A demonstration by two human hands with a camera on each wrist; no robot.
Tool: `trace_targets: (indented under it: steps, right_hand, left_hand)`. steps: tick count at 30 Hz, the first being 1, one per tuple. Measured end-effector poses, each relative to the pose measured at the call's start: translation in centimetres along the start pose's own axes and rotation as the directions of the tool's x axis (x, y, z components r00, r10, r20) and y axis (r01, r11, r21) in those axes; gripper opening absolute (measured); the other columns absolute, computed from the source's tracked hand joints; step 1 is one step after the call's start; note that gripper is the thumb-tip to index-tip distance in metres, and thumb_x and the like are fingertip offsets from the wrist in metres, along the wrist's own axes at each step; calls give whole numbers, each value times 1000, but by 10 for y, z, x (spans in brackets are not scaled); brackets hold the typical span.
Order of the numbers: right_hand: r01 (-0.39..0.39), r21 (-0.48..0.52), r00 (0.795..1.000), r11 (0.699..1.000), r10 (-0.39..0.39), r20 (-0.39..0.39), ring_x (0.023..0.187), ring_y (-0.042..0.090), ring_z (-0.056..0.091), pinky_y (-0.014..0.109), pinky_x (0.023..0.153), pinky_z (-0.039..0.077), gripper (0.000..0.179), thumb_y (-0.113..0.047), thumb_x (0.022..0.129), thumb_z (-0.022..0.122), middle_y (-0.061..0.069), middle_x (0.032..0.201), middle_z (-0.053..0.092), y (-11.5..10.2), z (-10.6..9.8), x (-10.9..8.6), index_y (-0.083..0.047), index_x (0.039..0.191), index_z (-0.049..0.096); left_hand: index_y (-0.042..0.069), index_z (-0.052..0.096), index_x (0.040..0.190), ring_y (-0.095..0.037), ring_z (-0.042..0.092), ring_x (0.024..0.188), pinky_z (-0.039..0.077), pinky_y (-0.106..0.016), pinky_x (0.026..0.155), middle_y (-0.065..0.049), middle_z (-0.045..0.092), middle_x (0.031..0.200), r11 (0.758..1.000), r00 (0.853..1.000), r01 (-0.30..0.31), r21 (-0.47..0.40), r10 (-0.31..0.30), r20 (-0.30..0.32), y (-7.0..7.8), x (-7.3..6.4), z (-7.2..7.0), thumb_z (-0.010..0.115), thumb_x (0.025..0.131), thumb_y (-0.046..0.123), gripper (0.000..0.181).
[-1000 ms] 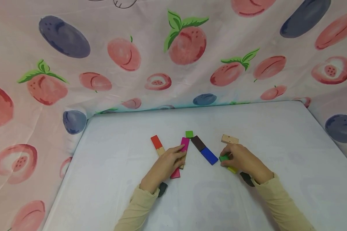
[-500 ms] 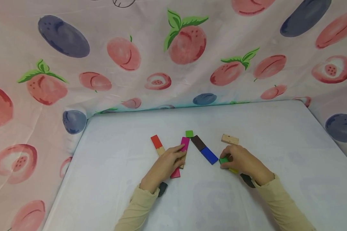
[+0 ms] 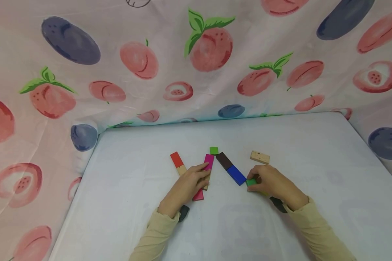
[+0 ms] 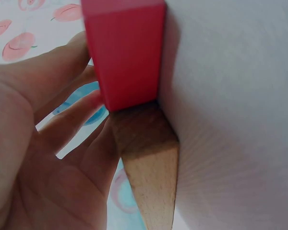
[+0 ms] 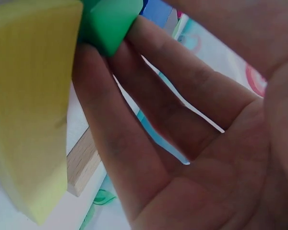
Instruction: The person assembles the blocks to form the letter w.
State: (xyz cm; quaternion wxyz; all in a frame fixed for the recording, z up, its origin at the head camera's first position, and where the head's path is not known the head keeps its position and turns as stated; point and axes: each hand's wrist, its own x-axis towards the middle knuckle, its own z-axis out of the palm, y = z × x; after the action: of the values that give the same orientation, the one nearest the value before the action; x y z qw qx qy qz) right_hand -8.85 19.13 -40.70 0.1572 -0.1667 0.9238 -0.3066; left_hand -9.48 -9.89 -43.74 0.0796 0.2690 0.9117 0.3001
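Observation:
In the head view my left hand (image 3: 184, 185) rests over a row of wooden blocks, fingers stretched across the magenta block (image 3: 209, 158) and a plain wood block (image 3: 205, 187). A pinkish-red block (image 3: 198, 196) shows below that hand; the left wrist view has a red block (image 4: 127, 55) meeting plain wood end to end beside its fingers. My right hand (image 3: 274, 184) pinches a green block (image 3: 250, 182) at the lower end of the blue block (image 3: 236, 175). A yellow block (image 5: 31, 100) lies under the right palm, mostly hidden from the head.
Above the blue block, a dark brown block (image 3: 223, 161) continues its slanted line, with a lime green square (image 3: 213, 150) at the top. An orange-red block (image 3: 176, 159) lies left. A loose wooden block (image 3: 260, 157) lies beyond my right hand on the white table (image 3: 134, 152).
My right hand has shifted slightly left with the green block, bringing it up to the blue block's corner. Less of the yellow block shows. The left hand stays in place.

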Motion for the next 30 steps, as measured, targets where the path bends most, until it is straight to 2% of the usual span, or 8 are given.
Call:
trace_targets:
  steps: [22, 30]
  right_hand:
    - [48, -8, 999, 999, -48, -7, 76, 13, 60, 26, 67, 52, 29, -16, 76, 86, 2, 85, 67, -4, 1, -2, -2, 94, 68]
    - [41, -17, 999, 999, -42, -15, 76, 12, 60, 26, 67, 52, 29, -17, 76, 86, 1, 84, 67, -4, 2, -1, -2, 94, 69]
  left_hand:
    - [6, 62, 134, -26, 47, 138, 44, -36, 109, -6, 47, 152, 1000, 1000, 20, 5, -20, -4, 1, 1, -1, 71, 92, 17, 44]
    - [6, 62, 134, -25, 47, 138, 44, -36, 110, -5, 47, 152, 1000, 1000, 18, 5, -18, -4, 2, 1, -1, 71, 92, 17, 44]
